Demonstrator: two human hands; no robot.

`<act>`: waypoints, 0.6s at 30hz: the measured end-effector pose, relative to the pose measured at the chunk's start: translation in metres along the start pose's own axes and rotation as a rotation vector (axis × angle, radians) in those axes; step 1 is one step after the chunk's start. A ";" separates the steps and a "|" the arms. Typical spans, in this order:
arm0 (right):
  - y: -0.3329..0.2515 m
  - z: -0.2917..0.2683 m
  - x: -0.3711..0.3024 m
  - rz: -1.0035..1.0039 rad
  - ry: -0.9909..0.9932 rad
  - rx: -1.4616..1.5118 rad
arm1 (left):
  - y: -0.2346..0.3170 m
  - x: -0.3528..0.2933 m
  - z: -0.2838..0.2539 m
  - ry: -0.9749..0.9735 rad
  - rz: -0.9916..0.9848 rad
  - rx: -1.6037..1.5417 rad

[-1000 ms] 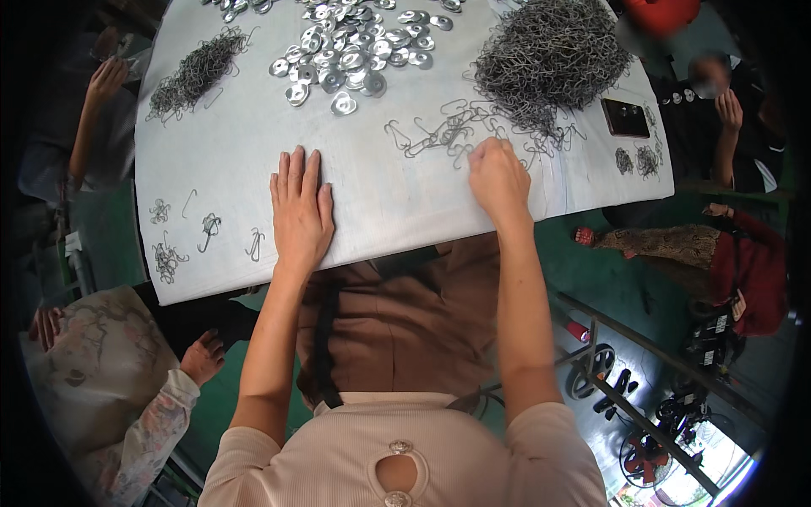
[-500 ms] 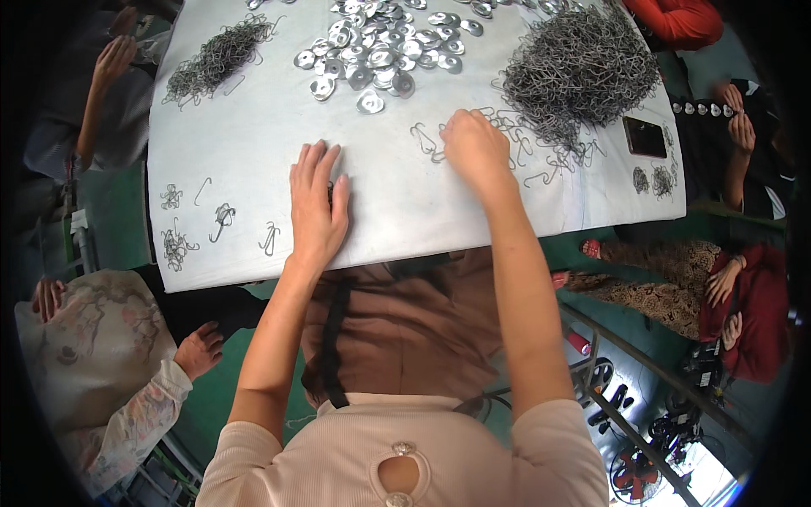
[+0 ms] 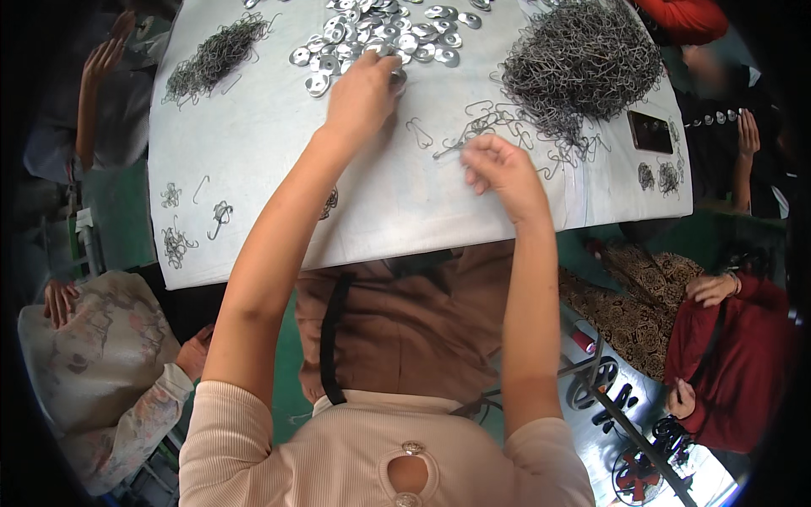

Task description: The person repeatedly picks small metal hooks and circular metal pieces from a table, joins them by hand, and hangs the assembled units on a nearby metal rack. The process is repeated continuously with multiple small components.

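Expect light, stiff, slick discs [image 3: 408,42] at left hand [image 3: 363,95] (half-curled); pinch by rim. Find hooks [image 3: 490,121] beside right hand [image 3: 507,171] (loosely curled). Cannot confirm anything held.

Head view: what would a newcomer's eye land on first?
Probably the tangled heap of dark wire hooks at the upper right of the table. Next, the shiny metal discs at top middle, with the left hand at their near edge. The right hand is beside loose hooks.
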State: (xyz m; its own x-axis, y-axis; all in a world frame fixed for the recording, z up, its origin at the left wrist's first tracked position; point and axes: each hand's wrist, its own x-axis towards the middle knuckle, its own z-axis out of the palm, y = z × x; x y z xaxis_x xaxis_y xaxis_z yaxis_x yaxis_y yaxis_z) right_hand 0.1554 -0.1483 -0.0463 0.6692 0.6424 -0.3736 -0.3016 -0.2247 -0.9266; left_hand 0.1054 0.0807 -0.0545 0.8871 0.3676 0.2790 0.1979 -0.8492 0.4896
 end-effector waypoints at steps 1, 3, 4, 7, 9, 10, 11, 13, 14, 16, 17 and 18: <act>0.002 0.007 -0.001 0.000 -0.041 -0.057 | -0.005 -0.005 -0.004 -0.031 -0.025 -0.030; 0.003 0.017 -0.002 -0.124 0.150 -0.381 | -0.016 -0.017 -0.016 -0.091 -0.078 -0.093; 0.009 0.018 0.001 -0.274 0.233 -0.554 | -0.016 -0.022 -0.022 -0.122 -0.137 -0.015; 0.003 0.027 0.008 -0.406 0.358 -0.797 | -0.015 -0.041 -0.036 -0.109 -0.191 -0.169; -0.005 0.027 0.017 -0.371 0.447 -0.886 | -0.010 -0.058 -0.041 -0.109 -0.319 -0.365; -0.007 0.020 0.024 -0.341 0.519 -0.941 | -0.004 -0.067 -0.042 -0.114 -0.368 -0.458; -0.009 0.013 0.032 -0.310 0.590 -0.995 | 0.002 -0.076 -0.042 -0.119 -0.418 -0.550; -0.016 -0.002 0.049 -0.365 0.558 -1.058 | 0.012 -0.093 -0.032 -0.080 -0.394 -0.852; -0.021 -0.007 0.057 -0.388 0.507 -1.096 | 0.018 -0.099 -0.028 -0.084 -0.410 -0.900; -0.031 -0.017 0.065 -0.412 0.340 -1.235 | 0.029 -0.106 -0.025 -0.117 -0.469 -0.955; -0.032 -0.018 0.070 -0.401 0.280 -1.328 | 0.032 -0.107 -0.026 -0.148 -0.512 -0.963; -0.036 -0.017 0.075 -0.393 0.214 -1.422 | 0.035 -0.110 -0.030 -0.173 -0.557 -0.972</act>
State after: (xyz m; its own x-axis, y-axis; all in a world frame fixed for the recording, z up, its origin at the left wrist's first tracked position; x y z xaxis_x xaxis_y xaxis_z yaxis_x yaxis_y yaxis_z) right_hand 0.2278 -0.1044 -0.0414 0.6707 0.7414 0.0215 0.7314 -0.6563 -0.1852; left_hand 0.0028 0.0221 -0.0434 0.8376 0.4809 -0.2590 0.2419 0.0984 0.9653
